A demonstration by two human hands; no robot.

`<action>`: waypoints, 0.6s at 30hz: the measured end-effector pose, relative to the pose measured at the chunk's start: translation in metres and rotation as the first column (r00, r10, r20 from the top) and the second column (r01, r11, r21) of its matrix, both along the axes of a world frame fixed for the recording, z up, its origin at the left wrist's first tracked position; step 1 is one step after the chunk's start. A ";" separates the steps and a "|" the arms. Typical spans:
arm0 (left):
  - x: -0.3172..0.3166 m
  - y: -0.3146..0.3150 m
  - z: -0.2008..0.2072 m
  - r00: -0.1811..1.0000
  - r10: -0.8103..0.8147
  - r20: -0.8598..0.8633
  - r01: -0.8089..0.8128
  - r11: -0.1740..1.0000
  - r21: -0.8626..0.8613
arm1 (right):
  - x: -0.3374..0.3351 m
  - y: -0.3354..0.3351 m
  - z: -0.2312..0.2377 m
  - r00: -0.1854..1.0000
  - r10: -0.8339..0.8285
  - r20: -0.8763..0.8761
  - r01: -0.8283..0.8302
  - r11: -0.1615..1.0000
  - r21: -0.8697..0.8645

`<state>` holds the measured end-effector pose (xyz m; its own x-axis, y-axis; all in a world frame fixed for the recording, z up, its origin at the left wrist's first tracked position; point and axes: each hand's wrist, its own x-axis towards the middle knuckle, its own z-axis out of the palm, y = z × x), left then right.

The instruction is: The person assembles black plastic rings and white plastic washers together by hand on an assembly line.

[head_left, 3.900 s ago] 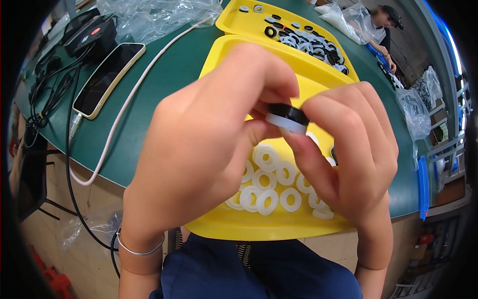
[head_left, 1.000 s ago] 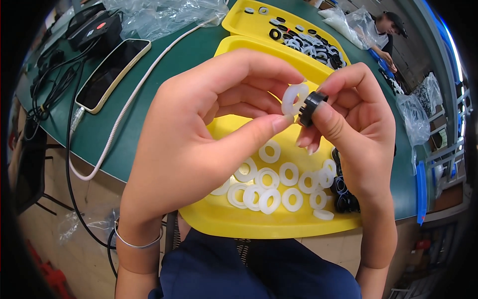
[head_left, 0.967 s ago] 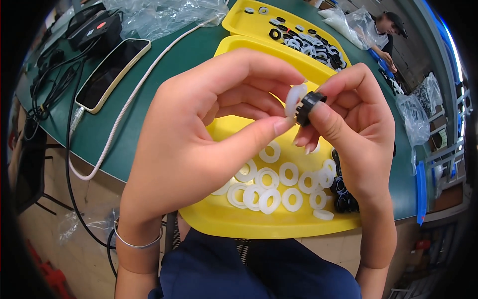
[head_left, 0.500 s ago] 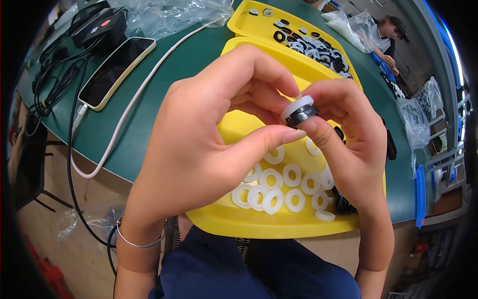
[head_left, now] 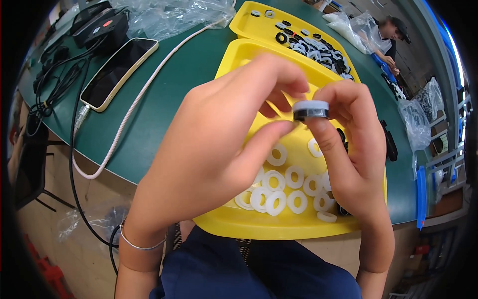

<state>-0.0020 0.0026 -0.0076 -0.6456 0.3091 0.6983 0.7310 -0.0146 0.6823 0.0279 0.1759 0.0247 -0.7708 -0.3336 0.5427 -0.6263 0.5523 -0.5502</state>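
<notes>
Between the thumb and fingers of my right hand [head_left: 351,149] is a small round part, a white ring [head_left: 309,104] stacked on a black ring [head_left: 312,114], seen nearly edge-on. My left hand [head_left: 214,134] is slightly blurred, its thumb and fingers apart. Its thumb tip comes close to the part's left edge; whether they touch I cannot tell. Below both hands, loose white rings [head_left: 297,202] lie in a yellow tray [head_left: 279,229]. Some black pieces [head_left: 342,209] in that tray are partly hidden behind my right hand.
A second yellow tray [head_left: 241,21] behind holds mixed black and white rings [head_left: 318,52]. To the left on the green table [head_left: 164,94] lie a phone [head_left: 118,74], a white cable [head_left: 130,112] and black cables [head_left: 55,82]. Another person [head_left: 388,40] sits at the far right.
My left fingers have spread and drawn back from the part. My right hand has turned the part more level and moved it slightly right.
</notes>
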 end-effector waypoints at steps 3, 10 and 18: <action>0.000 -0.005 0.003 0.989 0.131 -0.074 -0.145 0.962 -0.233 | -0.003 -0.001 -0.003 1.000 0.011 -0.028 -0.016 0.979 -0.205; 0.005 -0.008 0.004 0.990 0.105 -0.092 -0.140 0.758 -0.637 | -0.009 0.015 0.025 0.936 -0.260 0.238 0.277 0.960 -0.042; 0.004 -0.003 0.002 0.987 0.082 -0.139 -0.149 0.794 -0.589 | -0.087 0.085 0.039 0.874 -0.300 0.382 0.402 0.889 -0.220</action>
